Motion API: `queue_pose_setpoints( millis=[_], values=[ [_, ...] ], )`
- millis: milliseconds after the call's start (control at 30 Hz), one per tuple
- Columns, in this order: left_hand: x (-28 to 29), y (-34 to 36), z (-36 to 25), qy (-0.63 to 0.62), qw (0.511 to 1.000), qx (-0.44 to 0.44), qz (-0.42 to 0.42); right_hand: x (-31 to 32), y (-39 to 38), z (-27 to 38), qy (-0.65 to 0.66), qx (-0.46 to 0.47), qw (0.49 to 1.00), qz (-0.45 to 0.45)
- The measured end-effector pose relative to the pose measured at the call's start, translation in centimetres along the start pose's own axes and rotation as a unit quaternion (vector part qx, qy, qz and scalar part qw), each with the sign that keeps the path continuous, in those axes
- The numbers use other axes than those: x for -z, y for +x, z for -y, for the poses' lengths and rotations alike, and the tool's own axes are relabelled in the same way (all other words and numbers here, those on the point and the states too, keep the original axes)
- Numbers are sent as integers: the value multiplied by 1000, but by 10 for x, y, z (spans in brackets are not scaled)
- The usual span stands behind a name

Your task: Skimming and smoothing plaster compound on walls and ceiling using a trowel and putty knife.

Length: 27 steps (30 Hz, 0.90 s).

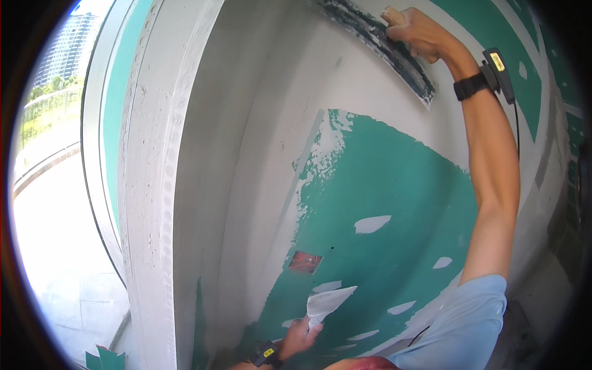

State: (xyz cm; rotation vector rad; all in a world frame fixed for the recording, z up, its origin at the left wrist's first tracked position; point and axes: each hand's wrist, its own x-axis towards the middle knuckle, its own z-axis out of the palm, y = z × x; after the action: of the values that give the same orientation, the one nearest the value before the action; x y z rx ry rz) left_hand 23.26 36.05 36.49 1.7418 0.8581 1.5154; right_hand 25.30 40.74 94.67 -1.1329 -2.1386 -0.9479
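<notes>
Raised high at the upper right, my right hand (419, 32) is closed round the handle of a long plastering trowel (376, 46). The dark, smeared blade lies along the white-coated upper part of the wall, and its far end blurs near the top edge. Low in the middle, my left hand (298, 339) grips a putty knife (328, 303) whose triangular blade is covered with white compound. Behind the knife is green wallboard (394, 179), with a ragged edge of white coating (364, 86) above it and along its left side.
White filler patches (373, 224) dot the green board. A square cutout with red wires (305, 262) sits left of them. A grey-white wall corner (157, 185) stands at left, beside a bright window opening (55, 123). Green scraps (105, 359) lie at the lower left.
</notes>
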Motion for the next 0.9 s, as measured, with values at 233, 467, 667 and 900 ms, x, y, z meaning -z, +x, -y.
queue_pose_setpoints(
  millis=[233, 467, 667, 900],
  values=[
    [18, -36, -16, -46, 998, 21, -33, -113, -75, 20, -67, 297, 953, 13],
    [30, -73, -38, -60, 996, 61, -10, -221, -226, 44, -91, 258, 944, 186],
    [47, -108, -39, -59, 997, 49, -26, -182, -268, 43, 18, 234, 925, 298],
    [53, -111, -36, -49, 995, 72, -47, -61, -189, 3, 290, -87, 947, -104]
  ],
)
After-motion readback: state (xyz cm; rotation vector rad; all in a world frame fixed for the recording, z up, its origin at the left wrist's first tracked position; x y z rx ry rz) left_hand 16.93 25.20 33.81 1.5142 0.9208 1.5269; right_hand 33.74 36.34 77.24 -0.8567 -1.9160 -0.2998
